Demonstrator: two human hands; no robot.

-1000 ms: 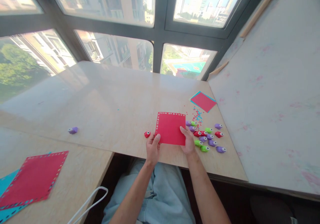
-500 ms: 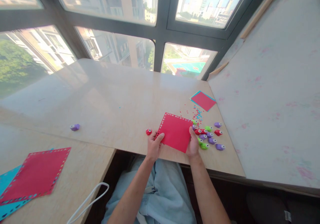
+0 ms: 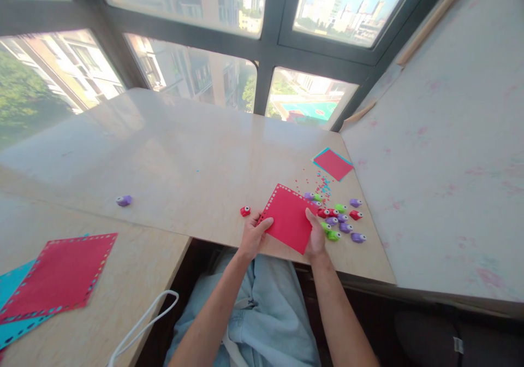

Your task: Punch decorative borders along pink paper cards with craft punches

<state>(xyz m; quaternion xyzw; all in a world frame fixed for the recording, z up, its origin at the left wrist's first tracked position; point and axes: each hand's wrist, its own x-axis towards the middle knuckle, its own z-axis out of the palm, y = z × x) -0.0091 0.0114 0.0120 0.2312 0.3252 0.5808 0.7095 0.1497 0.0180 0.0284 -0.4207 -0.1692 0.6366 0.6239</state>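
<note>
Both my hands hold a red paper square with a row of punched holes along its upper edges, turned like a diamond over the near edge of the wooden table. My left hand pinches its left corner, and my right hand grips its right side. A small red punch lies just left of my left hand. Right of my right hand sits a cluster of several small purple, green and red punches.
Red and blue paper bits are scattered beyond the cluster. A red sheet on a blue one lies farther back. A lone purple punch sits far left. More punched red and blue sheets and a white cord lie on the lower left table.
My hands have lifted the red square off the table and turned it from flat and straight to a diamond tilt, drawing it toward the table's near edge.
</note>
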